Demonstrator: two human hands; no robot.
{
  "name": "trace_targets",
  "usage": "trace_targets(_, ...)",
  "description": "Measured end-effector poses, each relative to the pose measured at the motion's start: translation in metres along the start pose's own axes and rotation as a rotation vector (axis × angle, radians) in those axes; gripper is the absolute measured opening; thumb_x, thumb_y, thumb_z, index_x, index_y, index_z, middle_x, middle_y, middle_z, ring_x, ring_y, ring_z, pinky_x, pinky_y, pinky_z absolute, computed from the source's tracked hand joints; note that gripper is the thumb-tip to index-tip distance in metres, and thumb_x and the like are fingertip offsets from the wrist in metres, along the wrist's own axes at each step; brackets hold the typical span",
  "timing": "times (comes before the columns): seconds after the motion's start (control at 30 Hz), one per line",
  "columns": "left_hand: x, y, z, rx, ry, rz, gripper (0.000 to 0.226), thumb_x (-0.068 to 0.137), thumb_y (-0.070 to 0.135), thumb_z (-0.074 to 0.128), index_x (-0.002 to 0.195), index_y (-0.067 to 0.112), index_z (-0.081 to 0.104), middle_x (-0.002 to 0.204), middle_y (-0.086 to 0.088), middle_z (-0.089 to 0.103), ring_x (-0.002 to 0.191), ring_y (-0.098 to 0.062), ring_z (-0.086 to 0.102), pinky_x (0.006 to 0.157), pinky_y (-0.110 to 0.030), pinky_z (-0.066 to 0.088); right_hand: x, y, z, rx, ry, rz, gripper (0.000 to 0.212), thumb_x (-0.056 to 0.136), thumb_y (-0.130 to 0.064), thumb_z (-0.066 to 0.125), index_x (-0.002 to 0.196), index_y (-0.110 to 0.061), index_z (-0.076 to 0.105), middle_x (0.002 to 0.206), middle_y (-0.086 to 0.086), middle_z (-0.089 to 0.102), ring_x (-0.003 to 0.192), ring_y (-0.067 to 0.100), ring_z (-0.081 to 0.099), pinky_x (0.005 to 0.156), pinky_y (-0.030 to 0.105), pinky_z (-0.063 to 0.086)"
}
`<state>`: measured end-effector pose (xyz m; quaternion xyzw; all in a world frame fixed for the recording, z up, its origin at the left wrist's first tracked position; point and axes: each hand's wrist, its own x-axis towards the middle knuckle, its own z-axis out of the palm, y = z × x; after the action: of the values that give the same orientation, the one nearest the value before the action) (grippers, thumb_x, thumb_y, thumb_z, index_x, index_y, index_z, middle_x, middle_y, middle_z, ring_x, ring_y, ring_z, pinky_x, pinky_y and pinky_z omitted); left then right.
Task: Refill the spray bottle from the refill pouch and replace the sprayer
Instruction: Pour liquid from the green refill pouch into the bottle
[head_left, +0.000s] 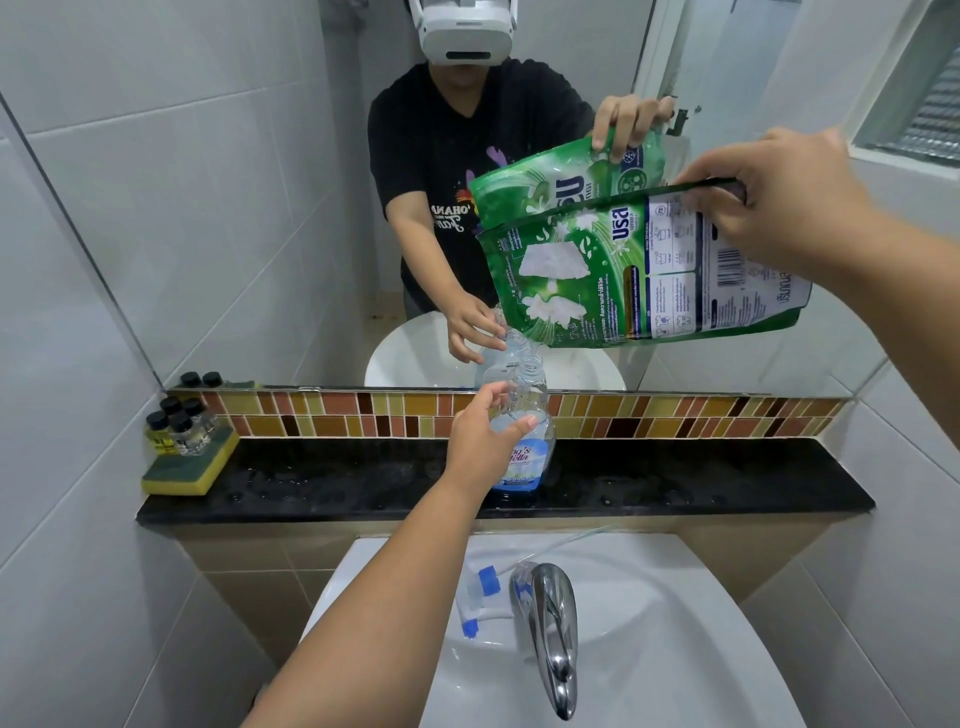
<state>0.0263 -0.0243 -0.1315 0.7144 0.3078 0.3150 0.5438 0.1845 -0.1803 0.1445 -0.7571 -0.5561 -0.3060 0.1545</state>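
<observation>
While the right hand (769, 192) pinches the tilted pouch (639, 275) at upper right, and the left hand (480, 441) grips the bottle (524, 431) on the worktop (311, 488), a drifting spout would likely spill past the narrow neck.

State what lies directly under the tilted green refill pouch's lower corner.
The open neck of the clear plastic spray bottle, steadied by the left hand. The green refill pouch covers whether liquid flows.

green pouch (613, 270), black ledge (675, 483), yellow sponge (187, 470)
</observation>
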Motion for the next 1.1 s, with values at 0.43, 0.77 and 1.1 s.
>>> trace_targets(0.43,0.0019,-0.0002,0.0004,0.031,0.002,-0.013,0.047,0.083,0.035,0.074,0.124,0.037,0.051,0.127,0.010,0.056,0.106,-0.003,0.049,0.070,-0.015,0.044,-0.0003,-0.0004,-0.0044,-0.010,0.006,-0.025,0.017,0.094,-0.024,0.055,0.105,-0.026,0.069,0.074,-0.007,0.053,0.081,0.025,0.043,0.082,0.043,0.027)
trace_targets(0.77,0.0009,-0.0005,0.0004,0.013,-0.001,-0.015,0.049,0.083,0.034,0.074,0.126,0.036,0.051,0.129,0.009,0.056,0.108,-0.004,0.048,0.070,-0.014,0.042,-0.0007,-0.0019,-0.0017,0.000,-0.001,-0.013,0.018,0.094,-0.026,0.055,0.106,-0.028,0.068,0.073,-0.007,0.053,0.081,0.025,0.042,0.083,0.043,0.027)
trace_targets(1.1,0.0012,-0.0006,0.0007,0.007,0.000,-0.023,0.046,0.083,0.034,0.074,0.121,0.040,0.049,0.129,0.009,0.055,0.108,-0.004,0.047,0.068,-0.014,0.040,-0.0036,-0.0003,-0.0006,-0.001,0.013,-0.017,0.017,0.093,-0.026,0.056,0.105,-0.028,0.069,0.072,-0.007,0.052,0.080,0.024,0.042,0.081,0.042,0.026)
